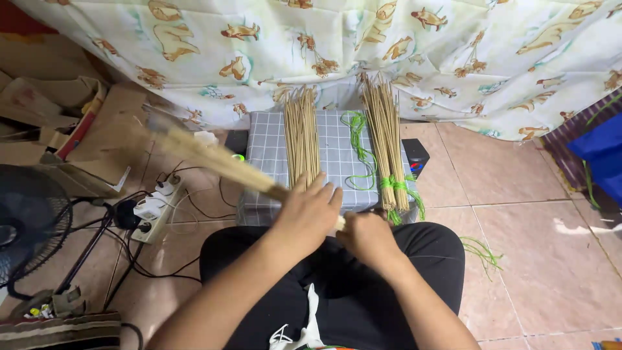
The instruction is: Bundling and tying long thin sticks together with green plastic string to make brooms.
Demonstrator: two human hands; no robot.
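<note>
Both hands grip one bundle of thin tan sticks point(214, 161) over the lap: left hand point(310, 214) wrapped round its middle, right hand point(368, 237) closed on its near end, steadying it. Bundle slants up-left, blurred. Loose and green-tied stick bundles point(389, 139) lie on the grey checked cushion point(337, 146).

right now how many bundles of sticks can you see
3. One loose bundle lies on the checked cushion, left side. One green-tied bundle lies on its right side. One blurred bundle is gripped by the left hand and right hand. More may be hidden.
</note>
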